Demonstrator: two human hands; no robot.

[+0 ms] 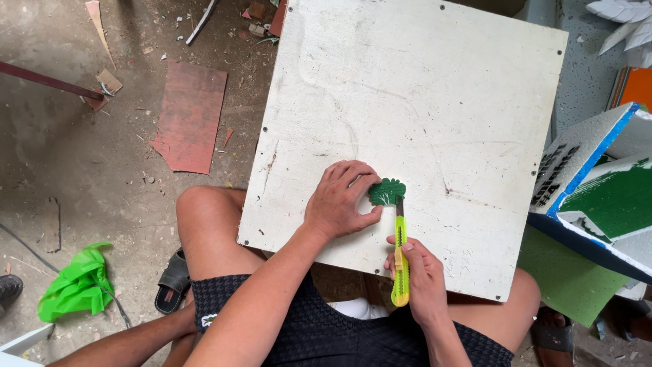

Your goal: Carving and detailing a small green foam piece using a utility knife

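Green cutout under the knife

Green cutout [387, 191] lies on the white board [435, 88] across your knees. Your left hand [341, 200] pins its edge with a flat, pressing grip; your right hand [422, 278] is wrapped around the yellow utility knife [401, 261]. Keep fingertips off the blade's path, and cut lightly.

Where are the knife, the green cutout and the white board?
knife [401, 261], head view, on its yellow-green handle above the right hand.
green cutout [388, 191], head view, on its middle, beside the left hand's fingers.
white board [421, 88], head view, on a bare part of its top.
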